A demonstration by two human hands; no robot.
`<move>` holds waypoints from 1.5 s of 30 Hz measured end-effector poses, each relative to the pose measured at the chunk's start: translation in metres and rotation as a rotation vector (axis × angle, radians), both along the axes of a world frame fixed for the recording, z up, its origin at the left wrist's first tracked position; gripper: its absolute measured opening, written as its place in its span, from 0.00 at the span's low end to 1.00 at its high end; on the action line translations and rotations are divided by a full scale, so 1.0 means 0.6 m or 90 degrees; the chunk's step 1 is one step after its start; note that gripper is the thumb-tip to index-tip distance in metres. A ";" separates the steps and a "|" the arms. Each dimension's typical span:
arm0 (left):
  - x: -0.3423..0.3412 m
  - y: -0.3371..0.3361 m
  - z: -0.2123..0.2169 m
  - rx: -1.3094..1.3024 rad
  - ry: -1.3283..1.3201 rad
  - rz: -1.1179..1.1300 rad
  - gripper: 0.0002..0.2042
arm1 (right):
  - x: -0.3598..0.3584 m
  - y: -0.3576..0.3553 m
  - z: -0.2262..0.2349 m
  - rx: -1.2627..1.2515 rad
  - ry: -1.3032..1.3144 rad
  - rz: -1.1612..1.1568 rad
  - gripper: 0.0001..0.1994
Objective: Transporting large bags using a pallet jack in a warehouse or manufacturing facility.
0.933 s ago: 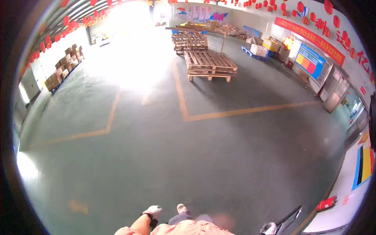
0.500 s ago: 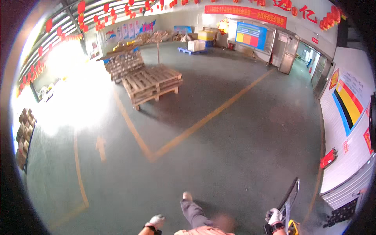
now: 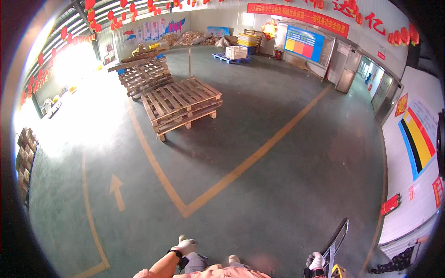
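Note:
My left hand (image 3: 186, 247) wears a white work glove and hangs near my leg at the bottom edge, fingers curled with nothing in it. My right hand (image 3: 317, 261), also gloved, is closed on the black handle bar of a pallet truck (image 3: 335, 241) at the lower right. Only the top of that handle and a bit of yellow frame show. My feet stand on the green floor between the hands.
A stack of wooden pallets (image 3: 181, 104) lies ahead, with more pallet stacks (image 3: 144, 74) behind it. Yellow floor lines (image 3: 218, 185) cross the green concrete. Crates and a blue pallet (image 3: 234, 54) sit far back. A red fire extinguisher (image 3: 390, 205) lies by the right wall. Boxes (image 3: 24, 157) stand at left.
The view has swung left to right, so the pallets now lie closer and more central. My right hand stays on the handle; my left hand has shifted slightly.

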State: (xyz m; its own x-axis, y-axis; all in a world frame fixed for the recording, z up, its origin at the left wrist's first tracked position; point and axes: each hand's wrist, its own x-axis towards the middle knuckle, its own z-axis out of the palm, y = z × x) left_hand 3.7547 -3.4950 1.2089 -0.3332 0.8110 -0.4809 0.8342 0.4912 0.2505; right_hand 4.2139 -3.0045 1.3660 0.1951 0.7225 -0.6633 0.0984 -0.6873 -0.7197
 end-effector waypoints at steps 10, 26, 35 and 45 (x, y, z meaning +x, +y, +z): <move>-0.369 0.270 0.227 0.071 -0.334 -0.064 0.17 | -0.291 -0.223 -0.066 0.326 -0.251 0.012 0.16; -0.331 0.274 0.538 0.449 -0.048 -0.826 0.42 | -0.682 -0.855 0.200 0.244 -0.635 0.210 0.11; -0.108 0.020 0.754 0.172 -0.154 -1.113 0.11 | -0.473 -1.172 0.503 0.296 -0.704 0.225 0.10; 0.041 -0.160 1.000 0.386 -0.300 -1.290 0.24 | -0.339 -1.344 0.694 0.458 -0.990 -0.107 0.22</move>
